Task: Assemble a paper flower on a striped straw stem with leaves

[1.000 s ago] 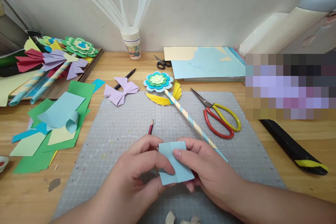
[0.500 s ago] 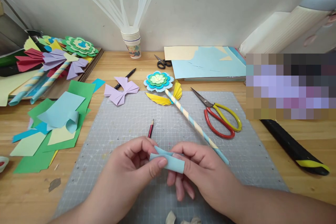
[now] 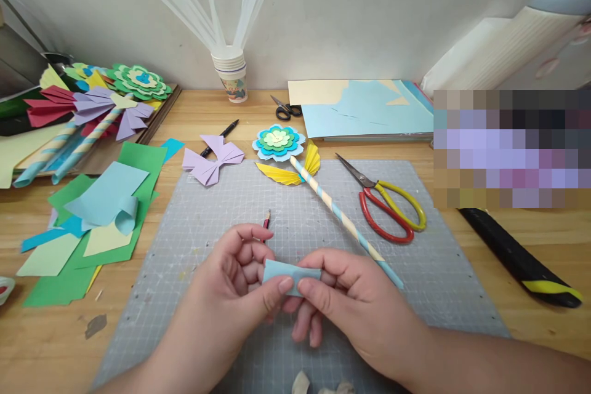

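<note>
Both the left hand (image 3: 235,295) and right hand (image 3: 351,308) were pinched on 1 small folded light-blue paper strip (image 3: 290,271) above the grey cutting mat (image 3: 221,209); edges needed aligning before creasing.

Blue piece (image 3: 290,271): matt, smooth paper. Cutting mat (image 3: 221,209): grey, matt, scuffed, plastic-like. Tabletop (image 3: 484,240): bare wood, visible grain. Scissors (image 3: 385,206): metal blades, glossy red-yellow plastic handles.
</note>
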### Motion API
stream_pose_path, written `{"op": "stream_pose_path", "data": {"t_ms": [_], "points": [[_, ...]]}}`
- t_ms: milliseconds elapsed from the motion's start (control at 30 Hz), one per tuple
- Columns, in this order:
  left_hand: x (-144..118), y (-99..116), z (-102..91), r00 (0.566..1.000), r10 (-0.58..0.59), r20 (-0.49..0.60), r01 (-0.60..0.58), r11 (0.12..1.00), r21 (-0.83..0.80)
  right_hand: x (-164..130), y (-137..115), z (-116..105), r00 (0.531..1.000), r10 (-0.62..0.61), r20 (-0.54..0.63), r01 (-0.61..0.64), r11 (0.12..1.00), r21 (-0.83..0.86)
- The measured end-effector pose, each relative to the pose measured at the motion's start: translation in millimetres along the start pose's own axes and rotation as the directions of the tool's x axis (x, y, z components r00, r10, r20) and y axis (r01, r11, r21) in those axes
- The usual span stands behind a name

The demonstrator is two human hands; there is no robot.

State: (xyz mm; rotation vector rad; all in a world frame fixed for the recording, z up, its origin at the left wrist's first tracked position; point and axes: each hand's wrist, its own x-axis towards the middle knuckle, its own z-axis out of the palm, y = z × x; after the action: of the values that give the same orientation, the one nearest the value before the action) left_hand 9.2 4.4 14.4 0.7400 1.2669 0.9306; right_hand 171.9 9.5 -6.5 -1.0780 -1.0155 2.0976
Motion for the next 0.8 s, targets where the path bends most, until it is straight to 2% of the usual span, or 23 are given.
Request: {"op": "stream_pose_path", "data": {"t_ms": [167,400,800], "points": [[1.5,3.9,0.0,0.994,-0.099,0.049,0.095,0.992,0.082,-1.5,-0.4,-1.4,1.000,-0.007,0.001,0.007,1.000,0.012],[-0.5,0.9,-2.0,0.997,-0.075,0.019,0.072,0.992,0.099,0.6,-0.7,0.5,1.000,0.016,-0.003,-0.016,1.000,-0.016],[2.9,2.8,-0.7,0.992,-0.118,0.040,0.112,0.986,0.126,0.8,-1.1,-1.0,1.000,0.013,0.000,-0.013,1.000,-0.023]]}}
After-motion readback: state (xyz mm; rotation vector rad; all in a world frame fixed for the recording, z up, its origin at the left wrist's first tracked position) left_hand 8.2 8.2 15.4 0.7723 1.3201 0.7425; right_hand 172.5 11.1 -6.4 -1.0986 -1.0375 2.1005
